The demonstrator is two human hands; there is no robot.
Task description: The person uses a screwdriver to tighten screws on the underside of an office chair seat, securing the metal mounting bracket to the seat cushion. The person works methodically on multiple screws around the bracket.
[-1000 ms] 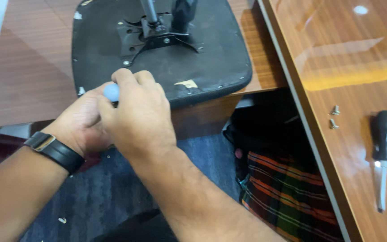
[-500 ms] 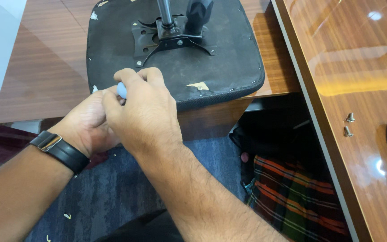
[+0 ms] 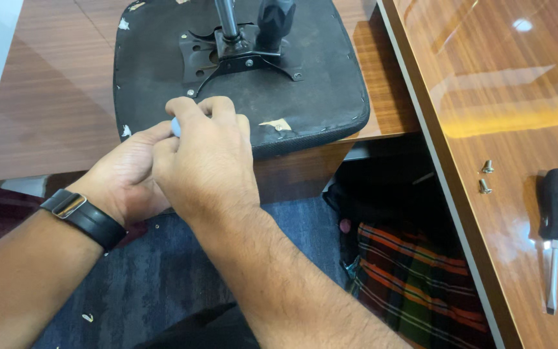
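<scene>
Both hands are closed together at the near edge of an upturned black chair seat, which lies underside up on a low brown wooden tabletop. The right hand is curled over the left hand, and between them they grip a small light-blue object; only a sliver of it shows between the fingers, so its kind cannot be told. The left wrist carries a black watch.

On the seat underside a black metal mounting plate is fixed, with a dark post rising from its centre and a black lever knob just beside it. A torn patch of pale tape sits near the seat's front edge, right of the hands.

To the right runs a glossy, reddish wooden tabletop. On it lie two small screws, close together, and a screwdriver with a black handle, well apart from both hands. Below, on the floor, lies a plaid cloth on blue carpet
</scene>
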